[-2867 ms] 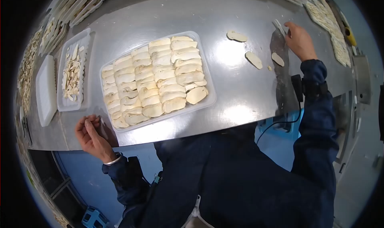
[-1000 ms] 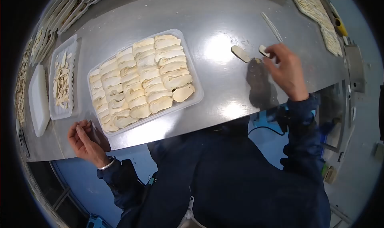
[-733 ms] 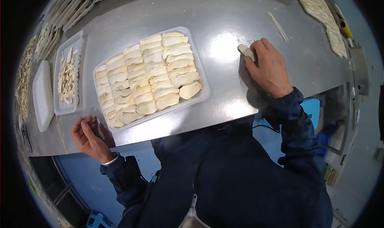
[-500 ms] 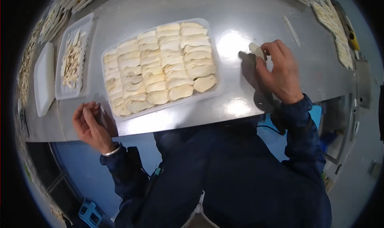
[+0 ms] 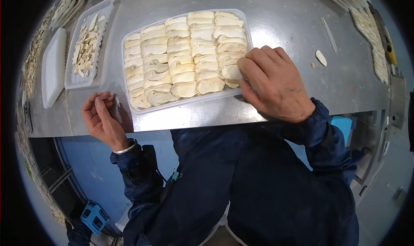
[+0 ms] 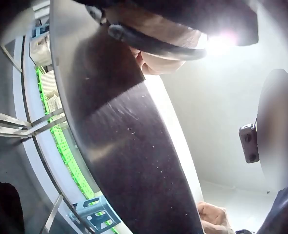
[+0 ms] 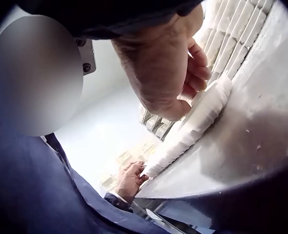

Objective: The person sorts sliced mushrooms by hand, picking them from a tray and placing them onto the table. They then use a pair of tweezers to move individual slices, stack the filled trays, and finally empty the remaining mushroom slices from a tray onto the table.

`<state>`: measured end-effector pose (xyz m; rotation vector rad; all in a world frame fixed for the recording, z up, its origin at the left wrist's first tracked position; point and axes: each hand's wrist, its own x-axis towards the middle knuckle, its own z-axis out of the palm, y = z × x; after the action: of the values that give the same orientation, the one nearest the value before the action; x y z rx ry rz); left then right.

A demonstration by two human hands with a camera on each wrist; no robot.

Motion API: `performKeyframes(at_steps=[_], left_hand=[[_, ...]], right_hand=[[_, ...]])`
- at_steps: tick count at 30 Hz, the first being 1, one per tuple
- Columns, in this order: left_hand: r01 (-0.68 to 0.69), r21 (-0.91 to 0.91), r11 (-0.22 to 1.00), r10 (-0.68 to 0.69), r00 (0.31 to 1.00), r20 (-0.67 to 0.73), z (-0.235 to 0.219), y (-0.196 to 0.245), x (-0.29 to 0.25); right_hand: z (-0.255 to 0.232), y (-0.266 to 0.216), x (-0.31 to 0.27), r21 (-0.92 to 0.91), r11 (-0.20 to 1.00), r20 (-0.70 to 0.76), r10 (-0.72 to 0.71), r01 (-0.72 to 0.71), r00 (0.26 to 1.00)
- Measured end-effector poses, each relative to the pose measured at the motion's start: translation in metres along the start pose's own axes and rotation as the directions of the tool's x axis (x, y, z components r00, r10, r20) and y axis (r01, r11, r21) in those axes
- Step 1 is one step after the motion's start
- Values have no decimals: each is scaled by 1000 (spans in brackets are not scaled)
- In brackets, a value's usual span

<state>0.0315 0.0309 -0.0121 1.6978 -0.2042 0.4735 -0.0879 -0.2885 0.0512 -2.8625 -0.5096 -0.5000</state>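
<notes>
My right hand (image 5: 276,84) pinches a pale mushroom slice (image 5: 233,72) between thumb and fingers, over the near right corner of a clear plastic tray (image 5: 183,102). Overlapping rows of mushroom slices (image 5: 181,58) fill this tray. The hand covers part of its right edge. In the right wrist view, the curled fingers (image 7: 198,73) are low over the slices (image 7: 183,139). Left of the tray, my left hand (image 5: 103,118) lies at the table's front edge with its fingers loosely curled. Most of that hand is hidden in the left wrist view.
A loose mushroom slice (image 5: 320,58) and thin white strips (image 5: 329,34) lie on the metal table (image 5: 289,26) at the right. A smaller tray of broken pieces (image 5: 86,47) and a white tray (image 5: 54,69) stand at the left. More slices line the right edge (image 5: 366,39).
My right hand has moved left from the strips, picked a mushroom slice off the table and brought it to the tray. Fewer loose slices lie at the right. My left hand has stayed put.
</notes>
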Motion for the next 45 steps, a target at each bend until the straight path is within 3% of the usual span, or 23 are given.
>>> performKeyframes(at_steps=[7,11,13,15,17,20,23,29,31,34,37,40,45], left_hand=[[5,-4,1000,-5,1000,-5,0,0,0],[8,-19,1000,-8,1000,-14,0,-2,0],[5,9,1000,-5,1000,-15,-2,-4,0],[3,-32,999,-3,1000,1,-3,-5,1],[14,-7,1000,-14,1000,-2,-3,-5,0],[21,-9,1000,-21,1000,-5,-2,-4,0],[11,6,1000,-11,1000,13,-3,-2,1],[18,28,999,-19,1000,2,0,0,0],[15,9,1000,-15,1000,6,-2,-2,0],[22,-16,1000,-22,1000,-7,0,0,0],[21,-28,999,-21,1000,-4,1,2,-1],[16,10,1000,-16,1000,-3,0,1,-1],[6,4,1000,-6,1000,2,0,2,-1]], right_hand=[[-2,-2,3,15,999,16,43,-43,999],[-17,7,-2,57,989,-112,145,-139,983],[-40,29,-20,17,966,-243,255,-258,936],[-65,63,-47,42,862,-330,490,-506,807],[-81,98,-84,-122,700,-213,674,-703,708],[-61,121,-118,-216,717,-65,667,-663,742],[-51,113,-109,-79,657,-76,746,-750,661],[-40,117,-109,-137,691,-64,708,-709,703],[-43,103,-99,-124,764,-117,622,-633,774],[-49,60,-60,-98,905,-159,396,-413,904],[-39,15,-26,-43,988,-134,143,-150,981],[-20,-8,-10,69,997,-48,42,-39,998],[-6,-14,-6,72,997,12,25,-26,1000]])
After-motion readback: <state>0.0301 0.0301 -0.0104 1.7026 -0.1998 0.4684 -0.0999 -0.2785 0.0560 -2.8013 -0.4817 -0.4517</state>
